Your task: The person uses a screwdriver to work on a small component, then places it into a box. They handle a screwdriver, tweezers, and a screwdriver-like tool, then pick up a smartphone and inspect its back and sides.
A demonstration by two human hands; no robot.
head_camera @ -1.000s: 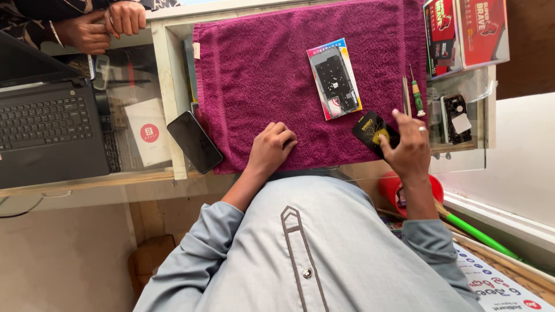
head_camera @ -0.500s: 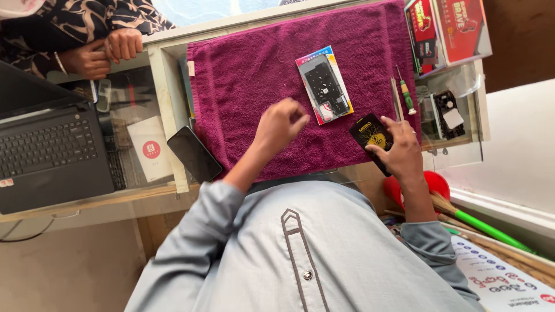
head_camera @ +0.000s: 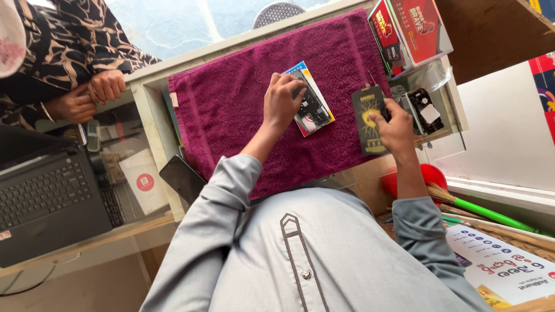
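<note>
The counter point(head_camera: 151, 86) runs across the far side of the view, glass-topped with pale edges, and most of the middle is covered by a big magenta towel point(head_camera: 231, 121). On the left sits an open black laptop point(head_camera: 46, 202), and near it a dark phone point(head_camera: 184, 179) lies at the towel's near-left corner. Far right there's a stack of red boxes point(head_camera: 413, 32). Another person stands across the counter at far left, hands point(head_camera: 92, 95) clasped together at its edge.

Now the smaller stuff. The left hand point(head_camera: 283, 101) is down on a flat packet with a black part in it point(head_camera: 315, 110), lying on the towel around the middle. Fingers are curled over its upper-left end, so the grip looks like it's closing on the packet, though I can't tell if it's lifted or just pressed flat. The right hand point(head_camera: 396, 127) has a dark card with a yellow design point(head_camera: 367, 118) pinched at its right edge, thumb on top, the card standing on the towel just right of the packet.

My read: this looks like the picking-up-the-packet stage, with the card held ready alongside. Getting that packet up off the towel would need fingertips under an edge, since it's thin and the pile is soft.
</note>
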